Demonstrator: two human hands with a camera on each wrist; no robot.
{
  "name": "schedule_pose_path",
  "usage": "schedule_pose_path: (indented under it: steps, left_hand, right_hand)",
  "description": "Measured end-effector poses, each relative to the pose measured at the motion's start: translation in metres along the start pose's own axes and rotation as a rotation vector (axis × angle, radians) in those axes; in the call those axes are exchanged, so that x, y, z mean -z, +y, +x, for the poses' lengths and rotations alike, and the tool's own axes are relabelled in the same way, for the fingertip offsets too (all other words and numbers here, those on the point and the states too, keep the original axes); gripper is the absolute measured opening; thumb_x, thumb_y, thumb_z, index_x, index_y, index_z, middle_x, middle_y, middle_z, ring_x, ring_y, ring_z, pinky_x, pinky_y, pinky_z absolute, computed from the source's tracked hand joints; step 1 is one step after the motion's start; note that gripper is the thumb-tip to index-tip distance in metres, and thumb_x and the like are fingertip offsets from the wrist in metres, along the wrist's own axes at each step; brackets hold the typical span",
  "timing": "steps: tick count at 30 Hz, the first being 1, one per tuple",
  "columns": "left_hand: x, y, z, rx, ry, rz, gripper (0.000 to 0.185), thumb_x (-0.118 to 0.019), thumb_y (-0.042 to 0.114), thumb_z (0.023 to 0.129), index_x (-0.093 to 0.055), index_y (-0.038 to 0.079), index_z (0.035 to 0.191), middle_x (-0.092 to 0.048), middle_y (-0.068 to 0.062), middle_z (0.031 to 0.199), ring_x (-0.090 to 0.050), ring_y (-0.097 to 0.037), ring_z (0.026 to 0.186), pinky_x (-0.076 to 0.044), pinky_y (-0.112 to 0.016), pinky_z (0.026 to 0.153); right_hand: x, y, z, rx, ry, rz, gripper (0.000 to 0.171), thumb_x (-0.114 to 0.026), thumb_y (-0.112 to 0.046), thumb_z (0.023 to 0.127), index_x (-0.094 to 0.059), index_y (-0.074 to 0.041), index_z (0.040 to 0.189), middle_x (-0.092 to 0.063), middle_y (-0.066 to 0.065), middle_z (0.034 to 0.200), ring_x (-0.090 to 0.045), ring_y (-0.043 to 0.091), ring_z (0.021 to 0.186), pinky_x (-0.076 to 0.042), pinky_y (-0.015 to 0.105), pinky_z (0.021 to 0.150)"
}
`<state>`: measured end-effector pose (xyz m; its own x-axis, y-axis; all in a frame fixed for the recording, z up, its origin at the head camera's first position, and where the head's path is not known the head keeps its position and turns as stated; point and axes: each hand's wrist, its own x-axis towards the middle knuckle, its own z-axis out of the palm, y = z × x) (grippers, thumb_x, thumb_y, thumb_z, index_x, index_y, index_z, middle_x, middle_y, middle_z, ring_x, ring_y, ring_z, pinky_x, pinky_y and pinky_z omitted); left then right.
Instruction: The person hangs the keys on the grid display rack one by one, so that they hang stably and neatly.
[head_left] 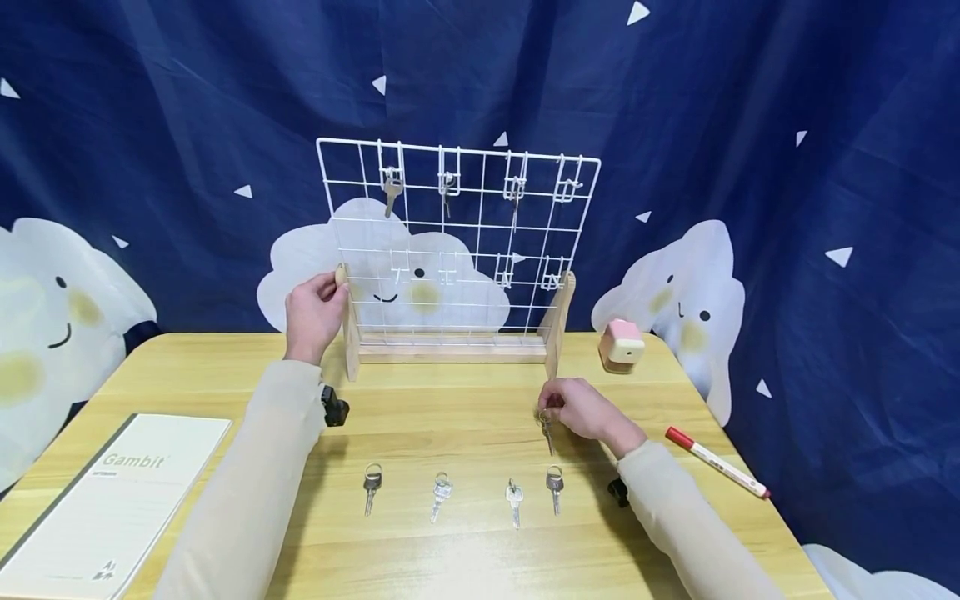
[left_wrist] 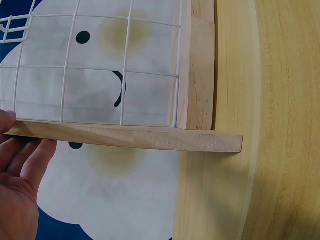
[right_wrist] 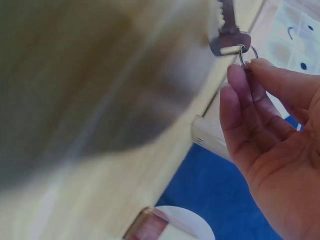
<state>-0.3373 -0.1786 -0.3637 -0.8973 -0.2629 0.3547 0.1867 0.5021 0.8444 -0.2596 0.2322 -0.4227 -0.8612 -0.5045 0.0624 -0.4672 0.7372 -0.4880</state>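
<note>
My left hand (head_left: 313, 312) pinches the top of the wooden side post (left_wrist: 125, 136) of a white wire grid rack (head_left: 480, 225), thumb on one face and fingers on the other. My right hand (head_left: 585, 408) holds a key (right_wrist: 229, 31) by its metal ring (right_wrist: 243, 56), between thumb and fingertips. The key hangs over the table in front of the rack's right foot. Keys hang on three of the upper hooks, the leftmost key (head_left: 392, 193) among them. Several keys, such as the one at the left (head_left: 372, 487), lie in a row on the table nearer to me.
A notebook (head_left: 120, 500) lies on the table (head_left: 442, 417) at the left. On the right are a red-capped marker (head_left: 716, 462) and a small pink and white box-shaped object (head_left: 622, 345). A blue curtain (head_left: 480, 67) with clouds hangs behind the rack.
</note>
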Motion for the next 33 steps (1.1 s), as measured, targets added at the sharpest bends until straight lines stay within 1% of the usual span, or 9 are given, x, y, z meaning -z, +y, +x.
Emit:
schedule_pose_path:
  steps: [6,13,20,24,29,33]
  left_hand:
    - [0.001,0.000,0.000,0.003,0.000,-0.003,0.036,-0.058,0.016,0.100,-0.061,-0.001,0.131,-0.063,-0.019,0.125,-0.060,-0.026,0.116,-0.050,-0.035,0.096]
    - [0.003,-0.001,0.000,-0.002,0.007,-0.003,0.036,-0.058,0.015,0.099,-0.061,-0.002,0.131,-0.063,-0.019,0.124,-0.061,-0.026,0.115,-0.050,-0.036,0.096]
    - [0.001,0.000,0.000,-0.009,-0.006,-0.007,0.036,-0.059,0.016,0.099,-0.061,-0.001,0.131,-0.064,-0.019,0.123,-0.062,-0.026,0.114,-0.051,-0.035,0.095]
    - [0.000,-0.001,0.001,-0.002,0.004,0.003,0.036,-0.059,0.016,0.099,-0.061,0.000,0.131,-0.064,-0.018,0.123,-0.062,-0.025,0.114,-0.051,-0.034,0.096]
    - [0.000,-0.002,0.001,0.002,-0.001,-0.003,0.037,-0.059,0.017,0.099,-0.061,-0.001,0.132,-0.064,-0.018,0.124,-0.061,-0.025,0.115,-0.050,-0.034,0.096]
    - [0.000,-0.002,0.000,0.002,-0.004,0.003,0.037,-0.058,0.017,0.100,-0.060,0.000,0.132,-0.064,-0.018,0.124,-0.061,-0.025,0.115,-0.050,-0.035,0.096]
  right_hand:
    - [0.012,-0.008,-0.001,-0.002,0.060,-0.007,0.013,-0.069,0.006,0.084,-0.072,-0.005,0.089,-0.067,-0.001,0.080,-0.059,0.010,0.073,-0.054,0.028,0.069]
    - [0.021,-0.016,-0.001,0.017,0.139,0.030,0.013,-0.068,0.007,0.083,-0.072,-0.005,0.088,-0.067,-0.002,0.080,-0.061,0.011,0.073,-0.055,0.030,0.068]
    - [0.032,-0.020,-0.002,-0.018,0.203,0.072,0.009,-0.071,0.003,0.086,-0.072,-0.005,0.089,-0.067,-0.002,0.083,-0.063,0.014,0.077,-0.055,0.032,0.071]
    - [0.039,-0.023,-0.002,-0.003,0.236,0.089,0.009,-0.071,0.004,0.086,-0.072,-0.005,0.088,-0.067,0.000,0.084,-0.062,0.017,0.077,-0.055,0.031,0.067]
    - [0.048,-0.026,-0.002,-0.001,0.240,0.143,0.008,-0.069,0.007,0.086,-0.070,-0.001,0.088,-0.066,0.004,0.084,-0.062,0.019,0.076,-0.056,0.028,0.060]
    - [0.055,-0.030,-0.003,0.006,0.275,0.135,0.007,-0.069,0.006,0.086,-0.071,-0.001,0.088,-0.067,0.004,0.083,-0.063,0.019,0.075,-0.056,0.028,0.060]
